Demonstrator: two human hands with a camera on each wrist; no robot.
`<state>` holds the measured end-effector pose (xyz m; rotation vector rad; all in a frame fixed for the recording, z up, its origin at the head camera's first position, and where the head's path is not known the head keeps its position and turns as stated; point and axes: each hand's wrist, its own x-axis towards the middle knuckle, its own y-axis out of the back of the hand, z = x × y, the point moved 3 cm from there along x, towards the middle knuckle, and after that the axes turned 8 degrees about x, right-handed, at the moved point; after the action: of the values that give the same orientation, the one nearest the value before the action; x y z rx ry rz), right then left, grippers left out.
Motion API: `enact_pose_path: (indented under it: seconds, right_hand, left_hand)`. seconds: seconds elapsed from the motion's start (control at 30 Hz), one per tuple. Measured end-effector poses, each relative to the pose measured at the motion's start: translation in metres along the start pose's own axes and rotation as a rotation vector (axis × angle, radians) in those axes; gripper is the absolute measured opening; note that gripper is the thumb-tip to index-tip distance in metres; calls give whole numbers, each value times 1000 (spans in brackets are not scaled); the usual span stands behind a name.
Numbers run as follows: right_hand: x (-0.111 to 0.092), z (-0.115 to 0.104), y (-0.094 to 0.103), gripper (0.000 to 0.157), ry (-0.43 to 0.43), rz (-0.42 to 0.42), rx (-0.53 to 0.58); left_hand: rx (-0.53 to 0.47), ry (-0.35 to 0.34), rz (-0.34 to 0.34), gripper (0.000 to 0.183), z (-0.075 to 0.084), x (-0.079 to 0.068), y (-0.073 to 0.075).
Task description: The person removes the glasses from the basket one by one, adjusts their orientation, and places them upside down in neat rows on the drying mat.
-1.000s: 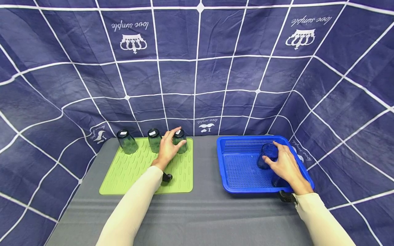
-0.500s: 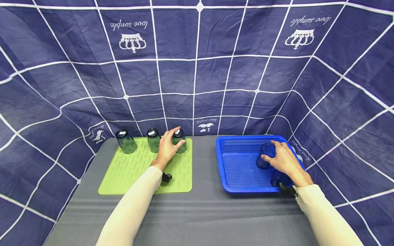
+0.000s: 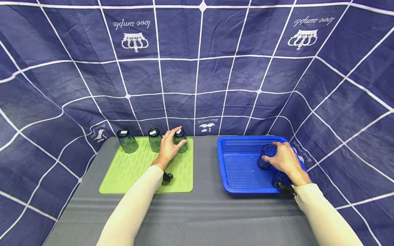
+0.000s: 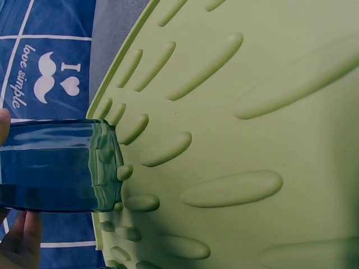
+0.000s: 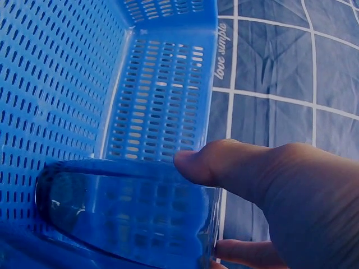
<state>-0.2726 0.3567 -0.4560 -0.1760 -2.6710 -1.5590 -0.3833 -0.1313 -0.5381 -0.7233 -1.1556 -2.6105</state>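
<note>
My left hand holds a dark tinted glass between thumb and fingers. This glass is upside down at the back right of a green ridged drying mat. In the left wrist view, its rim meets the ridges. Two similar overturned glasses, a middle one and a left one, stand along the mat's back edge. At the right, my right hand grips a blue glass inside a blue plastic basket, with the thumb near the glass's upper end. Another glass sits below my right wrist, partly hidden.
Grey cloth covers the table between the mat and the basket. A dark blue curtain with white grid lines rises behind the table and along both sides. The perforated basket walls stand close around my right hand.
My right hand and wrist have shifted slightly at the glass, leaving more of the second basket glass visible. My left hand keeps its place on the mat's right glass.
</note>
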Motion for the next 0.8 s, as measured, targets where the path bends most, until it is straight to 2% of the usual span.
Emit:
enact_pose_path:
  seconds: [0.07, 0.23, 0.4, 0.47, 0.5, 0.7, 0.8]
  right_hand:
    - [1, 1, 1, 90, 7, 18, 2]
    - [3, 1, 2, 86, 6, 43, 6]
    - [2, 0, 1, 86, 0, 50, 11]
    - [1, 0, 1, 86, 3, 53, 13]
    - [0, 0, 1, 86, 5, 56, 16]
    - [-1, -3, 1, 85, 29, 76, 32]
    - [-2, -5, 2, 84, 45, 96, 45]
  left_hand:
    - [-1, 5, -17, 72, -6, 2, -4]
    - [-29, -43, 35, 70, -14, 3, -10]
    - [-15, -49, 58, 70, -5, 1, -4]
    - [-6, -43, 53, 70, -4, 0, -3]
    - [-7, -36, 38, 72, 0, 0, 0]
    - [9, 20, -31, 73, 4, 0, 2]
    - [4, 12, -24, 73, 0, 0, 1]
